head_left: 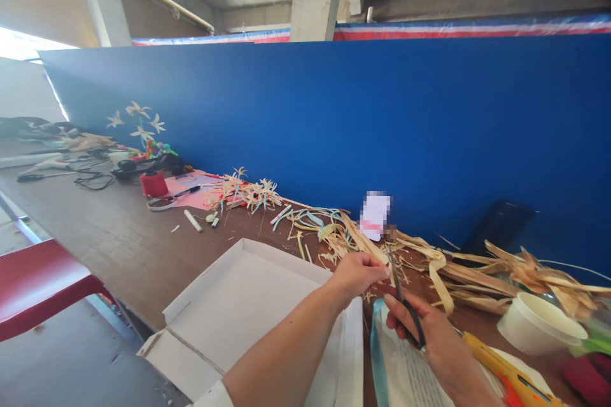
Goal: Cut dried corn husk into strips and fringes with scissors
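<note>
While the right hand [424,324] is wrapped around the black-handled scissors [396,275], the left hand [360,276] has its fingertips pinched together on what looks like a pale sliver [392,280] right beside the blades, above the brown table [119,222]. I'd call it partway: a bunch of pale flowers [245,193] already looks made up, but plenty of loose dried husk strips [442,280] lie unshaped, and can't tell if that sliver's cut yet

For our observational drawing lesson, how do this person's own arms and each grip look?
The left grip and right grip are bare, ungloved human hands. The bare left forearm meets a whitish sleeve; the bare right forearm shows no sleeve. No watch or bracelet is visible.
</note>
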Demonstrator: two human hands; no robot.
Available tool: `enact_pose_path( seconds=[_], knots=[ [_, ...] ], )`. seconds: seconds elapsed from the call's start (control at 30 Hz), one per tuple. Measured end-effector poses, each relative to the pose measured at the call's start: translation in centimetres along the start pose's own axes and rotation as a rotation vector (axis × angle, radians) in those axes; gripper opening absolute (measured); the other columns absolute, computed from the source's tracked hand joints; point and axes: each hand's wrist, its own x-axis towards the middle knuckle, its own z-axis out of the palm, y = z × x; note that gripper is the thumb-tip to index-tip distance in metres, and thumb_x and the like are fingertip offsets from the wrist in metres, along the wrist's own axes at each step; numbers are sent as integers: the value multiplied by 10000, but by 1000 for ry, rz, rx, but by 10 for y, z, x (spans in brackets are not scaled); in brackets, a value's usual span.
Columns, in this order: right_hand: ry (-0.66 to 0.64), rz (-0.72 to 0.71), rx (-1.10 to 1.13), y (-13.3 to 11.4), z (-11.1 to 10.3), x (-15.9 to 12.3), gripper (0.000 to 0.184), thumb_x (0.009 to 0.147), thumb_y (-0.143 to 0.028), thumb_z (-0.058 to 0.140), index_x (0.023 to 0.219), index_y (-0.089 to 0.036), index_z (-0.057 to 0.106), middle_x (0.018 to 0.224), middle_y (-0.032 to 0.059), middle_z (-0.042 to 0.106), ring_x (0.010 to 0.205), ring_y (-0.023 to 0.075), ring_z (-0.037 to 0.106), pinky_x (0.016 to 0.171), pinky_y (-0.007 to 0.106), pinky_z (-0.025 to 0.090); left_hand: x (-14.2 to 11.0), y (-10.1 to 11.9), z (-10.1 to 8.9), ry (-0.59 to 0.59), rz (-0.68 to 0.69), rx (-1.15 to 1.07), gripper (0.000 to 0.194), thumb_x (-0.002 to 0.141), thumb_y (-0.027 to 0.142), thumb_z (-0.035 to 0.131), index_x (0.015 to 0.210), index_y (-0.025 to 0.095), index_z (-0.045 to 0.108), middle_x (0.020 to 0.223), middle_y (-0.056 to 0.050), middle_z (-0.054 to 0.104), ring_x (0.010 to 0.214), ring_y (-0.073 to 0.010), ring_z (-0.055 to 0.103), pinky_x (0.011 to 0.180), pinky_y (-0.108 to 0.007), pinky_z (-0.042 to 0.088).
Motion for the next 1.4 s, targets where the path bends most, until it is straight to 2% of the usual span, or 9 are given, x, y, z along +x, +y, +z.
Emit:
enact_pose_path(
  seconds=[0.2,0.33,0.4,0.6,0.93,1.3,1.4],
  knots=[
    [-29,-1,9,6,-2,2,319,780,-494,556,701,-194,627,583,-13,587,525,109,443,496,245,296,-1,5,-4,-78,-55,-83,182,621,267,660,685,138,550,472,59,439,374,-27,337,384,-163,216],
    [-27,-12,13,4,-2,1,315,773,-492,565,801,-192,656,578,-13,584,519,112,446,490,244,300,-1,8,-6,-130,-89,-137,183,612,252,667,673,134,540,452,60,426,351,-18,300,374,-166,167],
    [-19,-8,16,3,-1,0,332,767,-499,566,833,-188,661,573,-12,579,514,116,446,488,246,304,-1,8,-6,-120,-100,-137,185,606,251,672,662,133,541,457,50,443,363,-21,312,379,-164,168],
    [-32,-16,-1,3,-1,0,346,766,-524,554,694,-192,616,560,-14,566,501,116,438,489,248,304,-1,7,-5,-106,-106,-134,186,599,253,681,640,133,544,440,51,433,378,-28,333,390,-159,200],
    [-34,-17,-22,2,-1,-1,368,774,-527,540,649,-185,592,517,-22,537,479,99,412,471,249,285,-1,8,-5,-95,-121,-117,177,601,241,680,637,137,542,430,49,436,375,-33,349,385,-159,207],
    [-33,9,-13,3,-1,1,353,758,-525,566,840,-192,648,493,-40,509,454,105,404,454,249,256,0,6,-5,-105,-106,-127,250,563,300,706,655,131,546,521,25,504,418,-32,390,408,-162,227],
    [-44,-4,-3,2,-2,0,337,774,-517,548,792,-193,642,524,-30,533,489,110,420,478,252,276,0,7,-5,-102,-115,-129,216,574,272,691,652,132,546,504,30,494,406,-31,384,403,-161,223]
  ],
)
